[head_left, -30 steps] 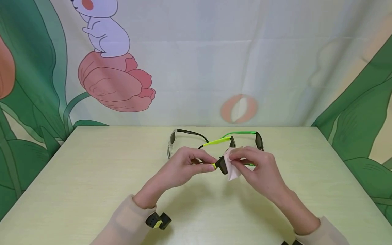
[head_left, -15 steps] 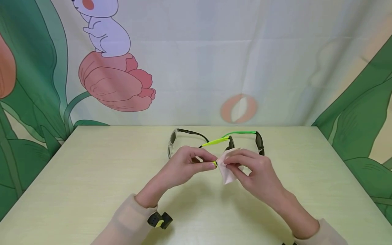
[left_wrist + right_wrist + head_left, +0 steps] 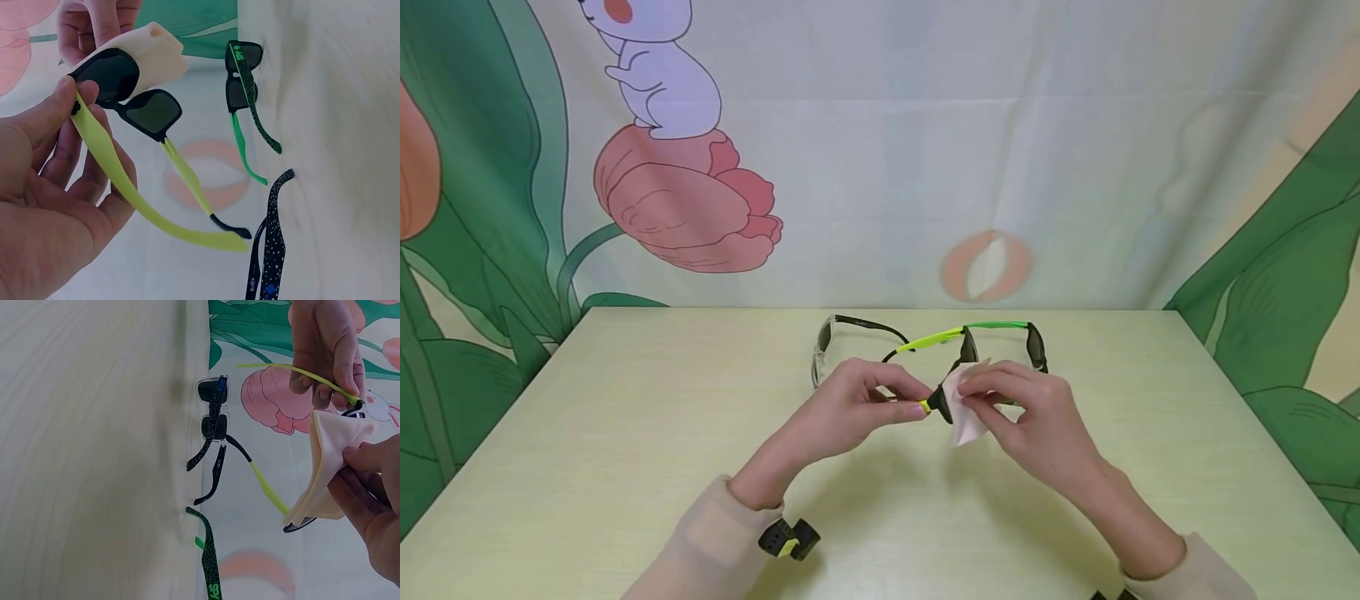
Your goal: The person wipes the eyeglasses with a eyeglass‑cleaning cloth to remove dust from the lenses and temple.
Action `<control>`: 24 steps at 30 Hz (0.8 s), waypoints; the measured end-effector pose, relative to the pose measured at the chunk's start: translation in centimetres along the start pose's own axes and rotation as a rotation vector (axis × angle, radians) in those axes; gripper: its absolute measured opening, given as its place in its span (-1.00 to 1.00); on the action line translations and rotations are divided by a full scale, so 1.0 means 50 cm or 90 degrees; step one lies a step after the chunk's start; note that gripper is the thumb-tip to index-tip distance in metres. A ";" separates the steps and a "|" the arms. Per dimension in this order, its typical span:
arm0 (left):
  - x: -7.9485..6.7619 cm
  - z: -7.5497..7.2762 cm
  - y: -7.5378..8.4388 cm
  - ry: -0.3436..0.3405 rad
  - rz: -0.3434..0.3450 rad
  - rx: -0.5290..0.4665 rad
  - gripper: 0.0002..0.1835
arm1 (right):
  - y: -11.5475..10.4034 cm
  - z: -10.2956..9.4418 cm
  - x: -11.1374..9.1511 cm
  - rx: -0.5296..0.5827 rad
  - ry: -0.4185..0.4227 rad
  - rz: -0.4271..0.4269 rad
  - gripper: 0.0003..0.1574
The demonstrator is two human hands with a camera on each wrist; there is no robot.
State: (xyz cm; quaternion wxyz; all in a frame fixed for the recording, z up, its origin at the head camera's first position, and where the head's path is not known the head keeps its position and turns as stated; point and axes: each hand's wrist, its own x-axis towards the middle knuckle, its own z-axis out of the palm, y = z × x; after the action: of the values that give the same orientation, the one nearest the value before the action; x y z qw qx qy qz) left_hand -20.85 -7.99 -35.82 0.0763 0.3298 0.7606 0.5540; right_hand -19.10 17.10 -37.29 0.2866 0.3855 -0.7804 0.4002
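Note:
A pair of sunglasses with a black front, dark lenses and yellow-green temples (image 3: 103,147) is held up above the table. My left hand (image 3: 842,412) pinches it by the hinge end of one temple, thumb on one side and fingers on the other. My right hand (image 3: 1033,412) pinches a folded pale pink cloth (image 3: 964,408) against the front of the lenses. In the right wrist view the cloth (image 3: 331,462) wraps over the front and hides most of it. The left wrist view shows both dark lenses (image 3: 153,112) from behind, with the cloth beyond them.
Two more pairs of sunglasses stand on the pale table (image 3: 662,433) behind my hands. One has a clear frame and black speckled temples (image 3: 214,425); the other is black with green temples (image 3: 244,94). A printed curtain (image 3: 865,167) hangs at the table's back edge.
The cloth slid left across the lens toward the hinge, then back to the right with my right hand. The far temple of the held sunglasses tipped slightly upward. My left hand kept its hold.

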 end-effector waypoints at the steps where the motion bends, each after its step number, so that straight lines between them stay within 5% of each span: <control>1: -0.001 -0.001 0.000 -0.001 0.002 0.001 -0.85 | 0.001 -0.001 0.000 -0.003 -0.001 0.004 -0.60; 15: -0.006 -0.005 -0.006 0.023 0.007 0.011 -0.85 | 0.017 -0.027 -0.006 -0.061 0.057 0.091 -0.62; 24: -0.008 -0.005 -0.001 -0.018 0.028 0.023 -0.85 | 0.033 -0.029 -0.007 -0.074 0.064 0.157 -0.61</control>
State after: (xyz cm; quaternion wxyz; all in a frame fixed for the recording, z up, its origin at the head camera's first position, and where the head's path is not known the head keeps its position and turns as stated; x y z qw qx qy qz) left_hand -20.69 -8.45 -35.88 0.0686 0.3557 0.7617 0.5372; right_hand -20.08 19.07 -37.45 0.2955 0.2491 -0.8284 0.4054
